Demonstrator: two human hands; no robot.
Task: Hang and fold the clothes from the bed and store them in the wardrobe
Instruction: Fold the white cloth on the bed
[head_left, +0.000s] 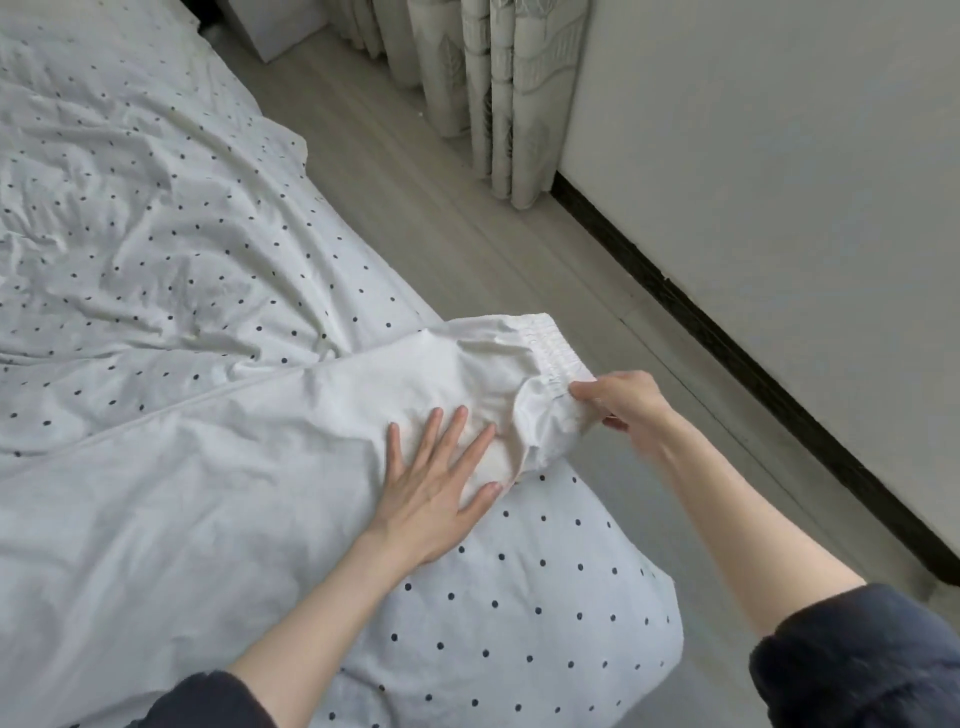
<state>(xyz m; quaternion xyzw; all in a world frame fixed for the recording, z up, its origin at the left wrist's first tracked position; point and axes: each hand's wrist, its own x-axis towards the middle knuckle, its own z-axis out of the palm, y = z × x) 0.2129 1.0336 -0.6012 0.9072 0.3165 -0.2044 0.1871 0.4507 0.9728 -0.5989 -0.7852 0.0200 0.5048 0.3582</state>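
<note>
we see a white garment (249, 467) spread across the bed (130, 208), lying over the dotted duvet (519, 623) and running from the lower left up toward the bed's right edge. its elastic cuffed end (550, 348) reaches past that edge and hangs over the pale floor (519, 234). our left hand (441, 483) lies flat on the garment just short of the cuff, fingers straight and spread, palm down, pressing the fabric against the bed; it grips nothing. the cuff sits just beyond the fingertips, up and to the right. our right hand (623, 410) is just beside the cuff on its outer side, off the bed edge, with fingers and thumb curled in a pinch on the bunched fabric at the cuff's near corner. the cloth between the two hands is crumpled rather than smooth. both forearms are bare, with dark sleeves (857, 665) pushed up near the elbows. farther back, patterned curtains (498, 93) hang down to the floor beside a plain wall (779, 182) with a dark skirting board (727, 353). we cannot tell from this view what kind of garment it is, since only this one long section shows.
</note>
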